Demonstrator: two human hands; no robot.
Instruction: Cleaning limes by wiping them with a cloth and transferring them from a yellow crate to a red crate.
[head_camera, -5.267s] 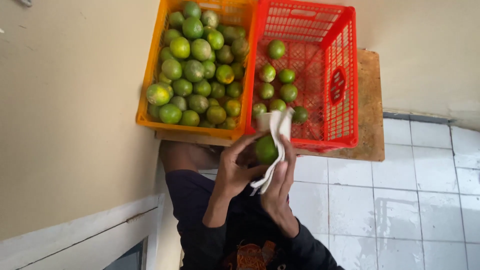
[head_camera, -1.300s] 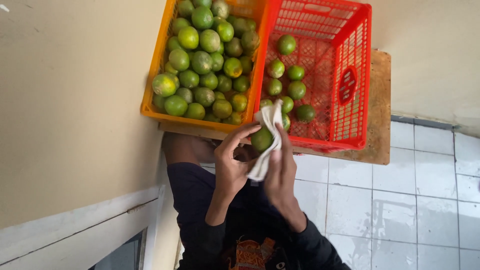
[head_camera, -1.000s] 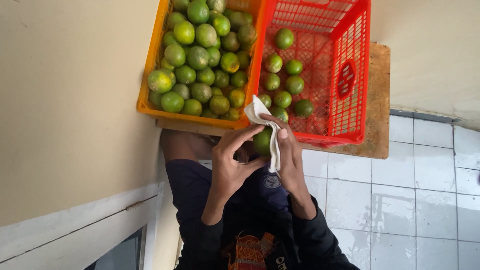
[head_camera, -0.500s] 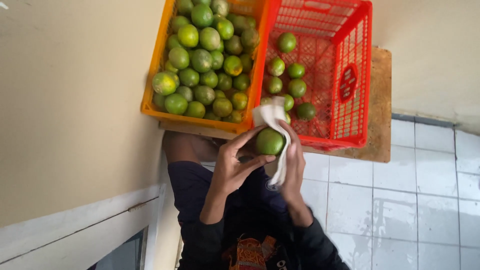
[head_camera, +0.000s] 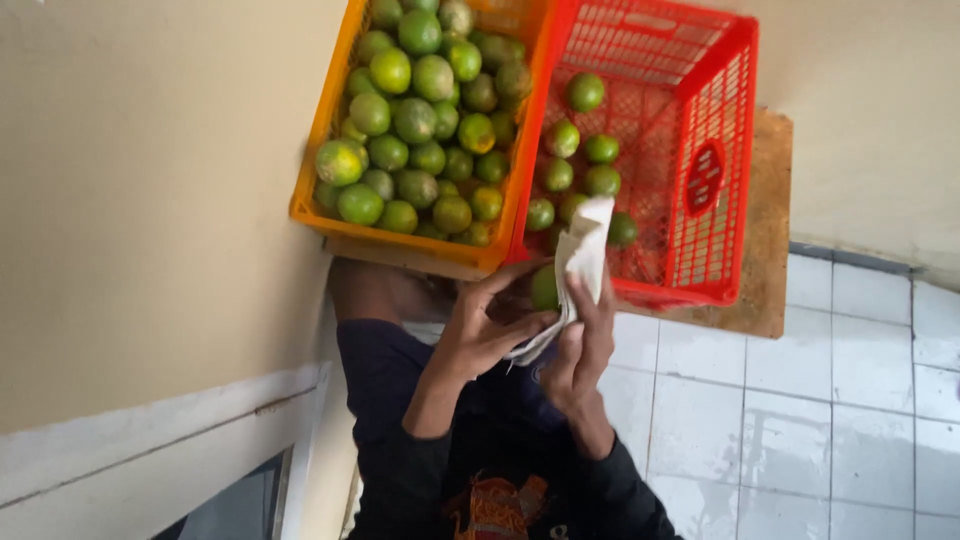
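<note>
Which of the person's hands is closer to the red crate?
Right. The right hand, holding a white cloth, sits just below the red crate; the left hand, gripping a green citrus fruit, is below the orange crate.

Two plastic crates sit side by side on one wooden bench (head_camera: 765, 250): one orange crate (head_camera: 330, 130) and one red crate (head_camera: 700, 180). The orange crate holds a heap of green citrus fruits (head_camera: 430, 120), roughly twenty-five showing, with more likely hidden beneath. The red crate holds about seven loose green fruits (head_camera: 585, 92). Two hands, the left hand (head_camera: 480, 325) and right hand (head_camera: 585, 345), hold one green fruit (head_camera: 545, 288) and one white cloth (head_camera: 585, 250).
</note>
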